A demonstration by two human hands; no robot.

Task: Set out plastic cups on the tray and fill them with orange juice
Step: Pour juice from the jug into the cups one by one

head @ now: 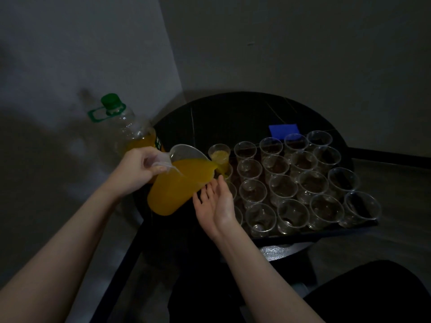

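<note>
My left hand (pixel 140 167) grips the handle of a clear plastic jug (pixel 179 185) full of orange juice, tilted to the right with its spout over the left column of cups. My right hand (pixel 215 202) is open, palm up, with straight fingers touching the jug's lower side. Several clear plastic cups (pixel 283 188) stand in rows on a dark tray (pixel 326 233). The far left cup (pixel 219 156) holds orange juice. The cup right under the spout is mostly hidden by the jug and my right hand.
A large juice bottle (pixel 127 127) with a green cap stands left of the tray, partly full. A blue card (pixel 284 130) lies on the round black table (pixel 233 113) behind the cups. Walls close in at the back and left. My dark-clothed knee (pixel 373 292) is at lower right.
</note>
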